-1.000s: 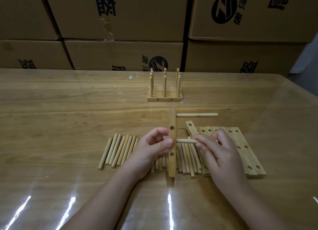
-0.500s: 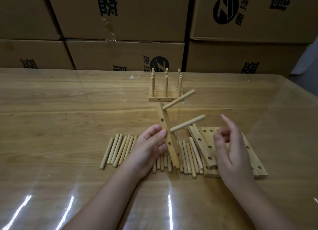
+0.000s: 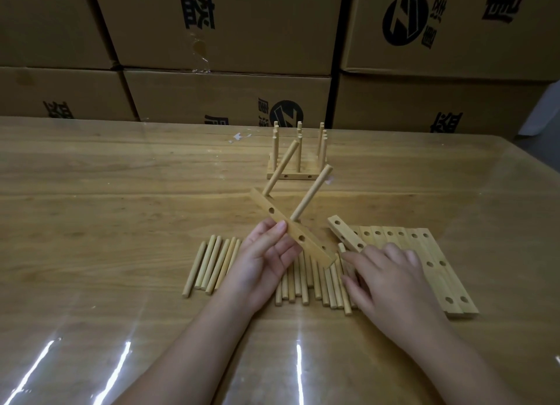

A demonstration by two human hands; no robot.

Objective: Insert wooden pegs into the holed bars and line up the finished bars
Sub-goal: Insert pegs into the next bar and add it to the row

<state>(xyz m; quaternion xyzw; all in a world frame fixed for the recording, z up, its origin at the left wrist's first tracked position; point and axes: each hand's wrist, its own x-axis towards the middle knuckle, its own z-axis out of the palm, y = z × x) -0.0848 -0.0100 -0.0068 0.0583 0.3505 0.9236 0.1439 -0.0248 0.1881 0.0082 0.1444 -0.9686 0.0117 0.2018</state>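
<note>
Bare forearms (image 3: 194, 344); left hand (image 3: 266, 259), right hand (image 3: 391, 280) bare; nails seemingly short.

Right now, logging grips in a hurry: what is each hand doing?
Left hand: holds the pale wooden holed bar bearing two pegs.
Right hand: on the loose round wooden pegs; grip cannot be told.

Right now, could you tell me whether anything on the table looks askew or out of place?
One pale wooden holed bar lies diagonally at the left edge of the neat row of empty holed bars, not parallel with them. A few small white scraps also litter the wooden table left of the finished pegged bars.
</note>
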